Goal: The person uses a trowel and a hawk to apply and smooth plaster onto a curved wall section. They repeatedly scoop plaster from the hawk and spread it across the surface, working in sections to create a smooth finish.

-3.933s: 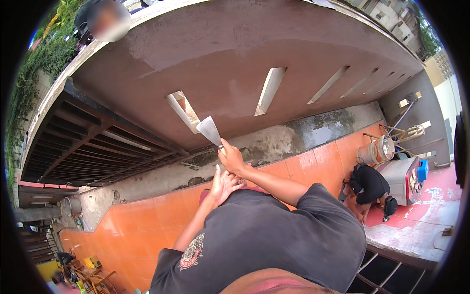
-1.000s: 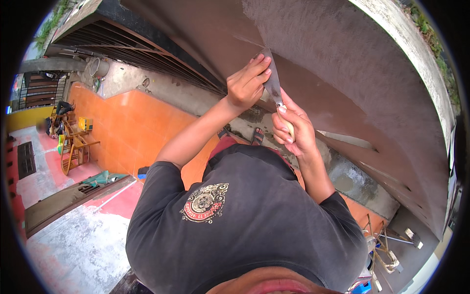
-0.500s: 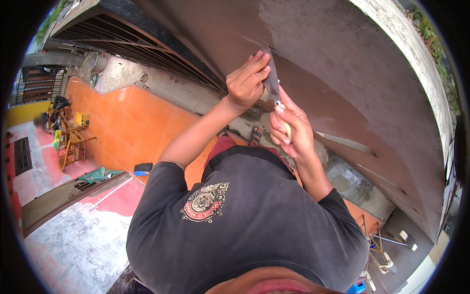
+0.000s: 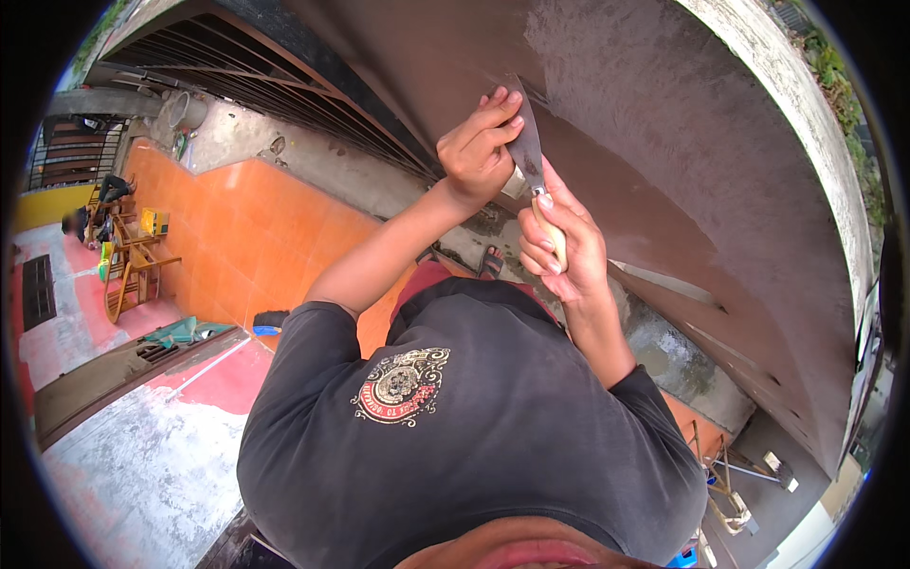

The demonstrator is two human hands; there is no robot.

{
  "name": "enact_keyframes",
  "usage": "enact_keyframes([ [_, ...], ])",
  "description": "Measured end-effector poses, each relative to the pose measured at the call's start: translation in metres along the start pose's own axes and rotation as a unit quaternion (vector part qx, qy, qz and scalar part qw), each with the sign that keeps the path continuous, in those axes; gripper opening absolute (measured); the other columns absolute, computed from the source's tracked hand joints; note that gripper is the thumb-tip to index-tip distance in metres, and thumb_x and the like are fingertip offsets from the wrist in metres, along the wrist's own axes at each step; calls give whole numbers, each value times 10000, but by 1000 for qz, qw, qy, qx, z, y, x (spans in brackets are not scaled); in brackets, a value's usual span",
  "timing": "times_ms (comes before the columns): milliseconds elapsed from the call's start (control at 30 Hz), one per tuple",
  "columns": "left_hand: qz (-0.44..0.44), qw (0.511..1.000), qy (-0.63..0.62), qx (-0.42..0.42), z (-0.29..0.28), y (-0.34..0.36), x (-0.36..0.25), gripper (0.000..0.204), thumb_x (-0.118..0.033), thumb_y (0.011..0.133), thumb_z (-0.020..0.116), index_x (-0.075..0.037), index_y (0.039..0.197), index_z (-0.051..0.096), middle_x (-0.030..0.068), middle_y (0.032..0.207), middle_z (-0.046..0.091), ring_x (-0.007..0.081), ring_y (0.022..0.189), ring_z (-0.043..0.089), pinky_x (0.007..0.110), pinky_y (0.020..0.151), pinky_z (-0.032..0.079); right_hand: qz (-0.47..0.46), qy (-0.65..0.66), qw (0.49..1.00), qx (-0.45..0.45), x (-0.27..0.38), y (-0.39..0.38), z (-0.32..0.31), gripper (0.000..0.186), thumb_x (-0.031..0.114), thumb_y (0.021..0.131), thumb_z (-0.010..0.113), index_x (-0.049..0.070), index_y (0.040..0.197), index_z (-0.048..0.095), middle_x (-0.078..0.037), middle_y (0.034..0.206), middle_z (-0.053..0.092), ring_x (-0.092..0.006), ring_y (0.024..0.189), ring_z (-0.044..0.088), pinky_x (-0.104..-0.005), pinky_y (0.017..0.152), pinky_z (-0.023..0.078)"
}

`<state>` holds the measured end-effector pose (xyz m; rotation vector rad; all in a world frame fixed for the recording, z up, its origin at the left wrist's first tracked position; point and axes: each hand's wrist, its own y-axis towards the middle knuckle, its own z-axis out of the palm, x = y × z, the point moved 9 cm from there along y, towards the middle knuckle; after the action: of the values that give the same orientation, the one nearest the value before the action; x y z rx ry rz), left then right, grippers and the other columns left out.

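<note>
My right hand (image 4: 580,242) is closed round the pale handle of a putty knife (image 4: 528,147), its thumb along the handle near the metal collar. The tapered metal blade points away from me, toward the brown wall (image 4: 626,180). Beside the blade, my left hand (image 4: 477,152) has its fingers stretched out, with the fingertips resting against the blade's left side near the tip. The tip lies close to the wall surface; whether it touches cannot be made out. A lighter grey, rough-textured patch (image 4: 682,114) covers the upper part of the wall.
Dark slatted metalwork (image 4: 275,71) runs along the far left. An orange tiled floor (image 4: 237,218) lies below, with wooden chairs (image 4: 135,275) and a seated person (image 4: 78,223) at left. A bucket (image 4: 190,111) stands farther back. Wooden frames (image 4: 725,474) are at lower right.
The view has shifted slightly. Both hands keep nearly the same hold on the putty knife, and its blade is tilted a little more to the left.
</note>
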<state>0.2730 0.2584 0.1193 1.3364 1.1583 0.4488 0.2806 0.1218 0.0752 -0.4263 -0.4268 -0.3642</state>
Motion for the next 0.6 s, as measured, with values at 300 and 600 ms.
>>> enact_keyframes([
  [300, -31, 998, -55, 18, 8, -15, -5, 259, 193, 679, 706, 11, 864, 703, 183, 1118, 765, 337, 1116, 730, 420, 973, 605, 6, -37, 999, -30, -18, -19, -12, 633, 171, 1090, 426, 198, 1669, 171, -27, 655, 456, -77, 407, 360, -231, 387, 299],
  [600, -72, 996, -23, -37, 3, -17, 5, 231, 159, 725, 708, -14, 876, 735, 142, 1137, 771, 300, 1126, 732, 426, 1000, 577, 13, -41, 999, 8, -1, -4, -10, 643, 161, 1081, 462, 165, 1663, 187, -19, 639, 456, -65, 403, 356, -223, 374, 277],
])
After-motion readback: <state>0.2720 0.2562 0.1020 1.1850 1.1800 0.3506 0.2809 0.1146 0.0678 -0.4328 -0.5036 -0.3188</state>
